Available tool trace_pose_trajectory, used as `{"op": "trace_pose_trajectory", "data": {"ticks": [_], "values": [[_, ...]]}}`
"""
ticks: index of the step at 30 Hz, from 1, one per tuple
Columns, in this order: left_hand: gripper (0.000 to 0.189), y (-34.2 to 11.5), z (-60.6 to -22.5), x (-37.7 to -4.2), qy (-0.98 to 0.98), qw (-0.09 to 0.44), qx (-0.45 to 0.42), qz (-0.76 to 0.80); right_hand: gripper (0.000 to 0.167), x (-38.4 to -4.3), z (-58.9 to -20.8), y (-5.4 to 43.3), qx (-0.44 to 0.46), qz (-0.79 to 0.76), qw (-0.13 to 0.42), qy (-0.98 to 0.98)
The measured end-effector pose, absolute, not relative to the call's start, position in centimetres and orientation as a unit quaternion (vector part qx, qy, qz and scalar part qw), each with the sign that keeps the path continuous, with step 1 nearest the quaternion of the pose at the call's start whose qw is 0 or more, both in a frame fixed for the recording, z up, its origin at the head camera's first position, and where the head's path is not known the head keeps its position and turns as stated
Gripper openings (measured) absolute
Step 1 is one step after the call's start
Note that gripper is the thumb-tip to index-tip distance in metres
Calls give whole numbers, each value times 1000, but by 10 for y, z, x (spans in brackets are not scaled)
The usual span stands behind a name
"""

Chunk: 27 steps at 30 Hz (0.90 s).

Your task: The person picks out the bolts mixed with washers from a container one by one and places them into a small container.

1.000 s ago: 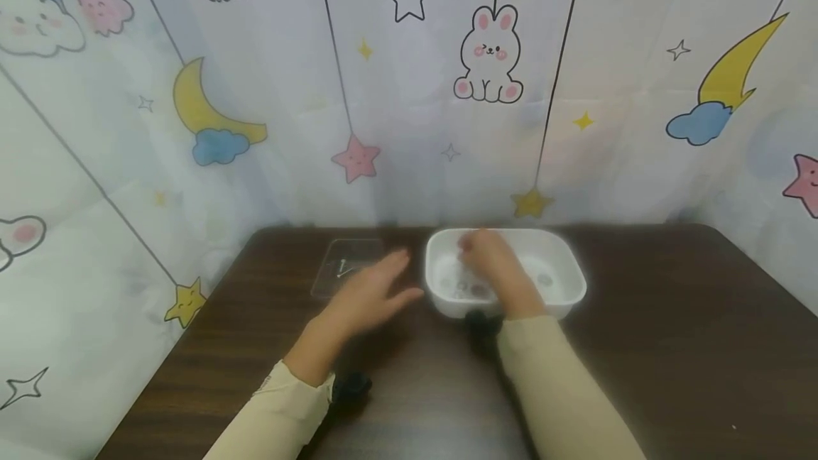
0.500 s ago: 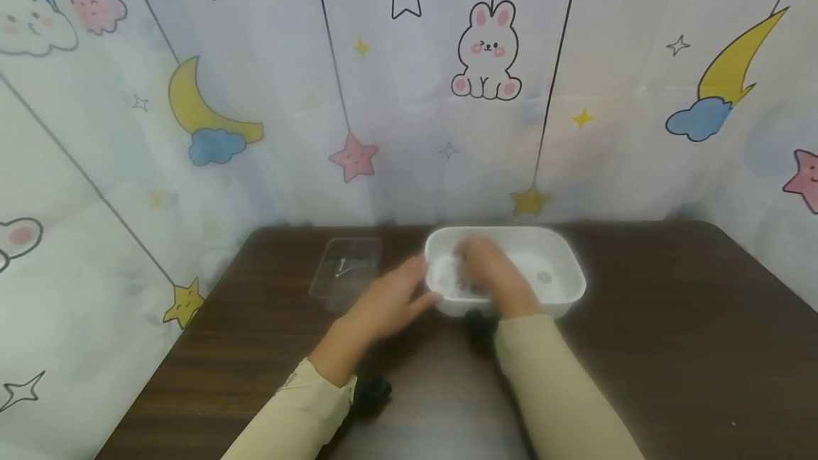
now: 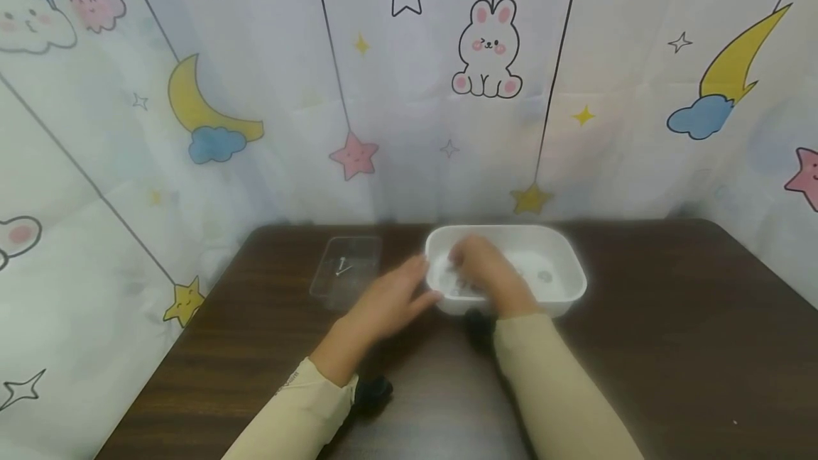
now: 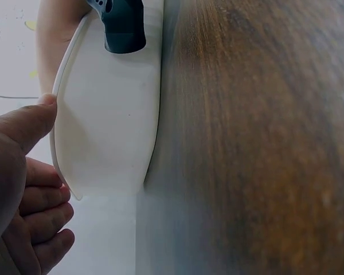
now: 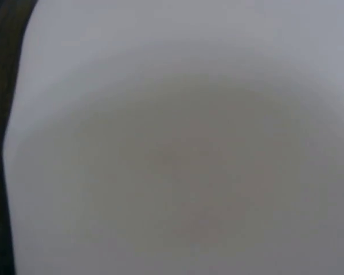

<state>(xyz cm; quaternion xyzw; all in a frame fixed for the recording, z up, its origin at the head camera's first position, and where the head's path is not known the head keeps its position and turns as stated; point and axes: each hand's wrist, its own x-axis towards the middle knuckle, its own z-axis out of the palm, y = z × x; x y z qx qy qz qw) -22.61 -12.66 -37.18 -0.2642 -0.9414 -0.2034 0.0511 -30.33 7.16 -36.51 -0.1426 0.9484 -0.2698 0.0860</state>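
A white rounded basin (image 3: 552, 297) stands near the back of the table. My left hand (image 3: 390, 300) rests at its left end. In the left wrist view, the thumb (image 4: 45, 109) touches the rim and the fingertips sit by the corner of the basin wall (image 4: 106, 132). My right hand (image 3: 488, 268) reaches down into the basin's left half, fingers bent down and blurred. Small shiny bits (image 3: 465, 285) lie under it; whether the fingers pinch one I cannot tell. The right wrist view shows only the blurred white basin side (image 5: 178, 172).
Left of the basin lies a clear shallow plastic tray (image 3: 326, 282) with a few small metal pieces like screws (image 3: 343, 267) in it. Dark wood tabletop (image 3: 652, 332) surrounds both. A patterned curtain (image 3: 409, 112) hangs behind the table's back edge.
My left hand has moved right from beside the clear tray to the basin's left end. The right hand has stayed in the basin, shifting slightly left.
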Motion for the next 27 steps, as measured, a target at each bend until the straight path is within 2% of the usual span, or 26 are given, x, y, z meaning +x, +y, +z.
{"op": "trace_pose_trajectory", "data": {"ticks": [4, 12, 18, 27], "values": [[69, -126, -372, -226, -941, 49, -262, -207, 16, -302, -365, 71, -150, -256, 82, 952], [69, -125, -370, -224, -942, 49, -259, -206, 30, -300, -364, 71, -172, -229, 82, 955], [68, -126, -370, -223, -941, 56, -264, -204, 23, -304, -368, 70, -190, -201, 85, 957], [68, -126, -369, -223, -939, 56, -265, -212, 10, -306, -371, 65, -172, -184, 114, 961]]}}
